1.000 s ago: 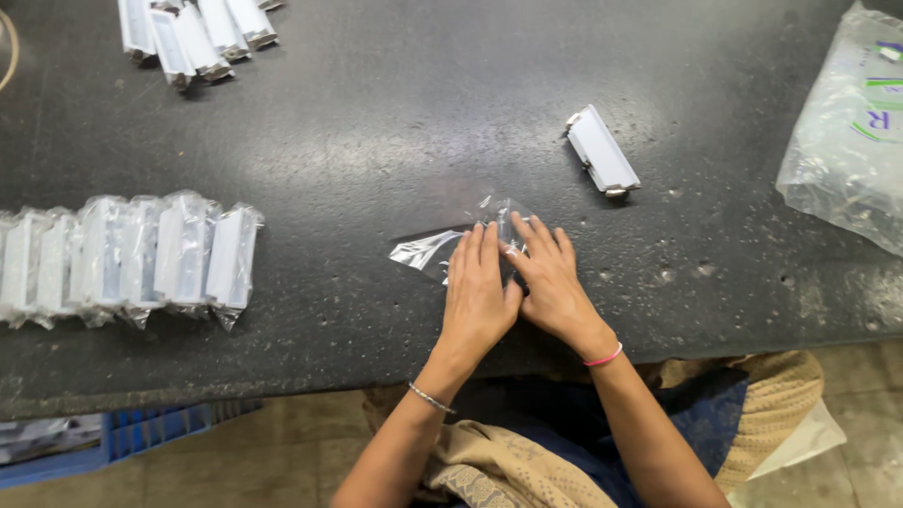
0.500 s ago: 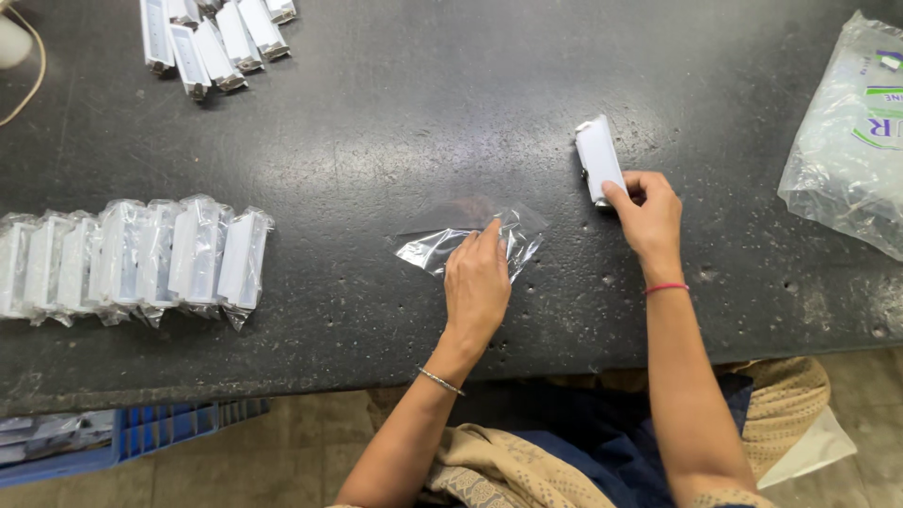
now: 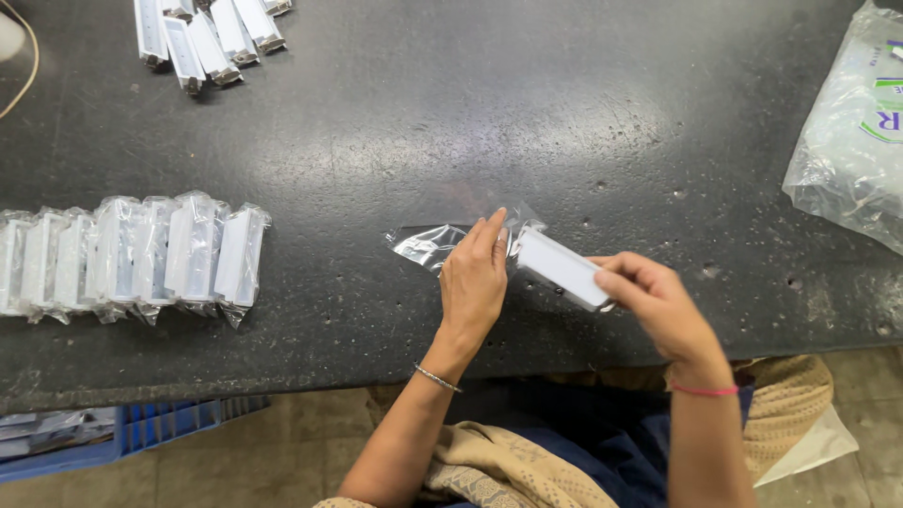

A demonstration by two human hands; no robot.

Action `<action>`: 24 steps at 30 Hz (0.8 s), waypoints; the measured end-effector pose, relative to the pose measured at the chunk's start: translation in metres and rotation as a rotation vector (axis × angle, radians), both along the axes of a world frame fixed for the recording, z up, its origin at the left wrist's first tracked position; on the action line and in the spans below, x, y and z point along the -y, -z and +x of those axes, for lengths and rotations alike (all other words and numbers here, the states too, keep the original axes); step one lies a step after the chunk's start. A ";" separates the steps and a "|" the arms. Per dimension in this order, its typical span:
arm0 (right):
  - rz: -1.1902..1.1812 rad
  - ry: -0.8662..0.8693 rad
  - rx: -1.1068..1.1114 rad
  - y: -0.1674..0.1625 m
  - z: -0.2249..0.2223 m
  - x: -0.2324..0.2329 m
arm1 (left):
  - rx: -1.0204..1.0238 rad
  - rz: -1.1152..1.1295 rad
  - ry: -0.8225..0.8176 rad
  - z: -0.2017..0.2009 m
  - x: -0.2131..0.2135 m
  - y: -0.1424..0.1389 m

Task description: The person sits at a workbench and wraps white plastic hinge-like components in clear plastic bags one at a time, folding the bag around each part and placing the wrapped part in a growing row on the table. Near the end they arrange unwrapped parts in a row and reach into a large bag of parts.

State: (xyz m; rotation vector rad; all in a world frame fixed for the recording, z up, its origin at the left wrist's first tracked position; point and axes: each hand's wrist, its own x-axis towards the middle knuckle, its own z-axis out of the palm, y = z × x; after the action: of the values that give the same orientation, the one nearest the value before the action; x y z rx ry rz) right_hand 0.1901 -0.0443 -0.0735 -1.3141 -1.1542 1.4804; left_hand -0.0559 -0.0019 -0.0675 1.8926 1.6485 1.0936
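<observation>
My left hand (image 3: 475, 277) lies flat on a small clear plastic sleeve (image 3: 433, 243) near the front edge of the dark table (image 3: 451, 122), fingers pressing on it. My right hand (image 3: 654, 301) grips a white rectangular part (image 3: 561, 267) by its right end. The part's left end touches the open mouth of the sleeve, right beside my left fingertips.
A row of bagged white parts (image 3: 132, 254) lies at the left. Unbagged white parts (image 3: 202, 38) sit at the top left. A large clear bag (image 3: 847, 141) rests at the right edge. A blue crate (image 3: 113, 437) stands below the table at left.
My right hand picked up the white part from the table's right side and carried it down-left to the sleeve's mouth. My left hand stayed on the sleeve.
</observation>
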 end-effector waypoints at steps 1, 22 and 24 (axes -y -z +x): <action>0.004 -0.019 0.010 0.001 -0.007 -0.001 | 0.003 -0.014 0.000 0.000 0.002 -0.002; -0.015 0.107 -0.061 0.016 -0.034 0.003 | 0.087 -0.056 0.026 -0.008 0.017 -0.022; -0.040 0.123 -0.052 0.021 -0.033 0.004 | 0.092 -0.158 0.052 -0.004 0.020 -0.022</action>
State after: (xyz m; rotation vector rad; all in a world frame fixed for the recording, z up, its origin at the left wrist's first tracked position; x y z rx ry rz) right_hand 0.1571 -0.0482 -0.0943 -1.3413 -0.9979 1.4461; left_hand -0.0603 -0.0224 -0.0460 1.7488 1.5776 0.9845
